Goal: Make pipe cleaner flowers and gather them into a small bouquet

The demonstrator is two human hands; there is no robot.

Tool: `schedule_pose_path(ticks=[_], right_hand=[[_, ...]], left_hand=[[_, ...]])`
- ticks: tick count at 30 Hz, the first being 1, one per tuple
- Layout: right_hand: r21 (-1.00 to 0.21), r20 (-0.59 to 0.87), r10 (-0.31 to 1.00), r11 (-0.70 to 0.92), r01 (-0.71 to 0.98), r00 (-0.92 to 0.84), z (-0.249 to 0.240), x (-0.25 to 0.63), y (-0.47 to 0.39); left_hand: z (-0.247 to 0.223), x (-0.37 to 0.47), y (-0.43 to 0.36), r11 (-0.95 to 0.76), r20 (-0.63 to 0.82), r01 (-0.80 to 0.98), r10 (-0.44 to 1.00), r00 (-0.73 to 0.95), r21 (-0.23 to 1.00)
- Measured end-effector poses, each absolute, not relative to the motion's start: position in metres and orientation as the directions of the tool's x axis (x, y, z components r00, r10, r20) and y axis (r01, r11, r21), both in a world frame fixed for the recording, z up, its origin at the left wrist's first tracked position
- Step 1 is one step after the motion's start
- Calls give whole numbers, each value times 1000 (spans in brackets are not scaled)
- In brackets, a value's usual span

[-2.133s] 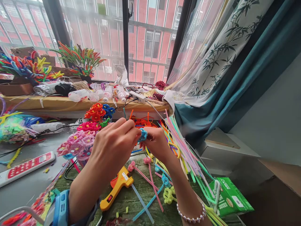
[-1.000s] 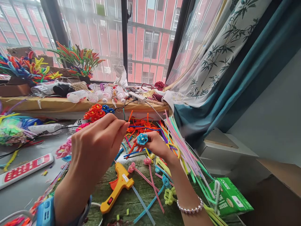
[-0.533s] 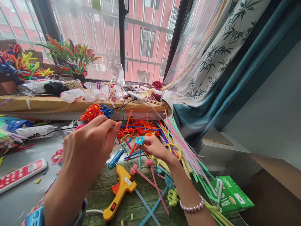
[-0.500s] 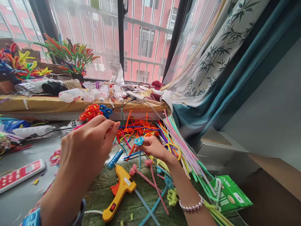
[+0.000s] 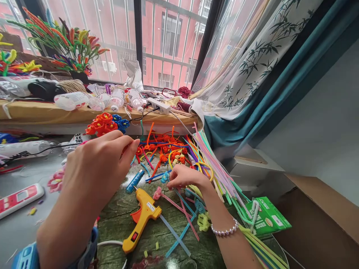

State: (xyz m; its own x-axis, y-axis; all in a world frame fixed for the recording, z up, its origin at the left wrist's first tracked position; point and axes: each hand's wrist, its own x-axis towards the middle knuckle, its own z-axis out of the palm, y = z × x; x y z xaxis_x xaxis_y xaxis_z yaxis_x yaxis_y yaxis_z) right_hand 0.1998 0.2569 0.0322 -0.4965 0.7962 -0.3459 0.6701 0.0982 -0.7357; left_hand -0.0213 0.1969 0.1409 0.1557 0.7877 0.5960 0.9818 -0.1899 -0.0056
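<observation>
Over the table, your left hand was loosely curled; whether it held anything, you couldn't tell. Your right hand seemed closed in a pinch on the blue flower, likely light, soft and crushable, best gripped beneath its petals. It sat lower, more tipped than before.

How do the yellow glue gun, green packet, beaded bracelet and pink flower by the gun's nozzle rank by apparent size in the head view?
Largest: yellow glue gun and green packet, too alike to rank
Next: beaded bracelet
Smallest: pink flower
</observation>
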Motion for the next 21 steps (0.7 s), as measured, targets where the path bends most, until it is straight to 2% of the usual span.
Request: schedule_pose_path(ticks=[7, 12, 15, 21], right_hand=[[-717, -449, 729, 52, 696, -517, 29, 195, 255], [-685, -419, 796, 40, 728, -438, 43, 209, 252], [-622, -400, 842, 40, 782, -362, 54, 225, 249], [-417, -508, 830, -4, 909, -229, 56, 233, 244]], left_hand=[[139, -19, 198, -203, 529, 979, 827, 188, -31], [140, -17, 198, -225, 521, 973, 826, 214, -45], [141, -16, 198, -222, 500, 974, 840, 211, -38], [138, -16, 200, -210, 420, 977, 883, 209, -44]])
